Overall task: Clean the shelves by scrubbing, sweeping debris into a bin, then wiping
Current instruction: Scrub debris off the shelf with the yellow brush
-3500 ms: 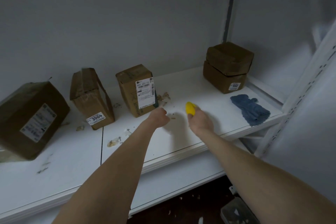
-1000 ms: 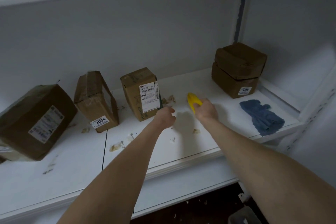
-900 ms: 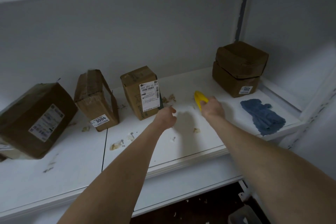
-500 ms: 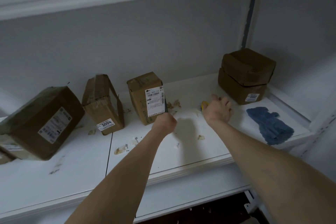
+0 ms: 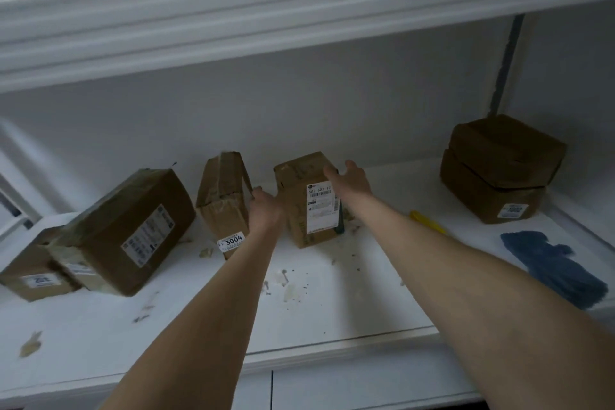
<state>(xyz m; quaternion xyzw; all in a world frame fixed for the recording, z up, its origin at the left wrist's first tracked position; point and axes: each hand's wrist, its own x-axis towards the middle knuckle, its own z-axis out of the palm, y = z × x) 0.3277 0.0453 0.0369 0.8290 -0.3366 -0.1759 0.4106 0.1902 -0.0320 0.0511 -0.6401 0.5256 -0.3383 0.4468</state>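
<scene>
White shelf (image 5: 366, 309) under dim light, spotted with crumbs (image 5: 289, 286) from mid-depth toward the front edge. More bits lie tight against the foot of the middle box (image 5: 299, 210), which stands upright toward the back edge, about halfway along.

I judge this box is to be shifted so the dirt round its base can be reached. The right grip (image 5: 349, 178) is spread wide, thumb and fingers apart, at the box's top right corner; whether it touches the card yet is hard to say. The left grip (image 5: 266, 210) is at the box's left face, in the gap beside the 3004 box (image 5: 223, 200). Its fingers are foreshortened, so I cannot tell whether they are spread or curled.

To do this well, take the box by both side faces and lift it rather than drag it, so the crumbs are not ploughed toward the back edge. Mind the 3004 box, which leans and sits just beside the left wrist.

The yellow scrubber (image 5: 426, 221) lies loose on the shelf right of the box, partly hidden behind the right forearm. A blue cloth (image 5: 555, 270) lies near the right front corner. Stacked boxes (image 5: 499, 170) fill the back right corner, and a big tilted box (image 5: 133, 220) sits toward the left end.
</scene>
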